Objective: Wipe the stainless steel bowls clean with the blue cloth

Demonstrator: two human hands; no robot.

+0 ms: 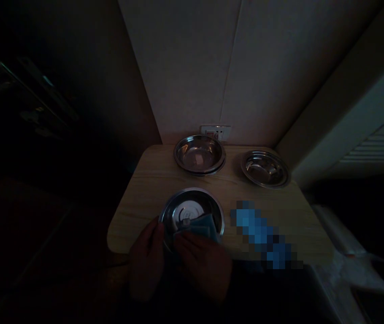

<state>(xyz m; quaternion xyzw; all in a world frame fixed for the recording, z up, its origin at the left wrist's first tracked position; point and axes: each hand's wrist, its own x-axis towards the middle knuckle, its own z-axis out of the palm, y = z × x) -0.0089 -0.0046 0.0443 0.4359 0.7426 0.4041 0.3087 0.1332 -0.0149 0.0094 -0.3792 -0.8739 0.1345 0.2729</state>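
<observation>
A steel bowl [192, 208] sits at the near edge of a small wooden table [145, 193]. My left hand [146, 261] grips the bowl's left rim with the thumb over the edge. My right hand [203, 261] presses a blue cloth [203, 226] against the inside of the bowl, fingers closed on it. The room is very dark, so finger detail is faint.
Two more steel bowls stand at the back: one [199, 154] by the wall socket [216, 132], one [265, 168] at the right. A blurred blue object [262, 234] lies right of the near bowl. Walls enclose the table's back and right.
</observation>
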